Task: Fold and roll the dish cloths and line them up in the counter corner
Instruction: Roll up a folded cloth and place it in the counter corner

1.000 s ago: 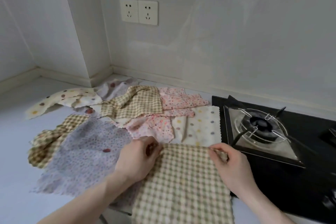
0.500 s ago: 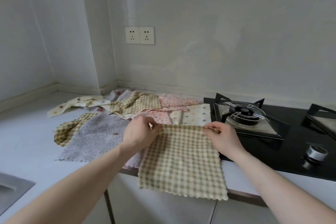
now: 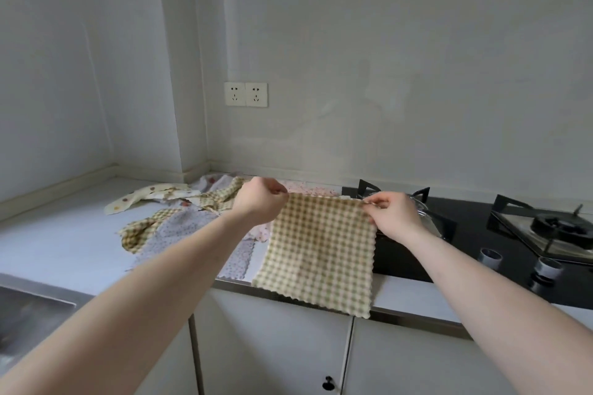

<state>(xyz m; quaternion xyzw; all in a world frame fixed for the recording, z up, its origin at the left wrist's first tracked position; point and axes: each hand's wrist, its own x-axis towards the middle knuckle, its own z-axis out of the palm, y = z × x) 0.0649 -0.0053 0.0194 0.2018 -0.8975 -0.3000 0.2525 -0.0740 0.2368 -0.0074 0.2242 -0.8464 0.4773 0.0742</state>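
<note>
A green-and-cream checked dish cloth (image 3: 319,250) hangs flat in the air over the counter's front edge. My left hand (image 3: 260,204) pinches its top left corner and my right hand (image 3: 393,215) pinches its top right corner. Behind them, several loose cloths lie spread on the white counter (image 3: 57,240): a cream one with coloured dots (image 3: 146,199), a lilac speckled one (image 3: 179,231), another checked one (image 3: 138,229) and a pink one (image 3: 308,191), partly hidden by my hands. The counter corner (image 3: 195,170) lies behind the pile.
A black gas hob (image 3: 475,234) with two burners and knobs (image 3: 489,258) sits right of the cloths. A steel sink (image 3: 22,314) is at the lower left. Two wall sockets (image 3: 245,94) are above the corner. White cabinet doors (image 3: 272,346) hang below the counter.
Both hands have lifted the checked cloth off the counter by its top corners, so it now hangs free. The camera has tilted up and pulled back.
</note>
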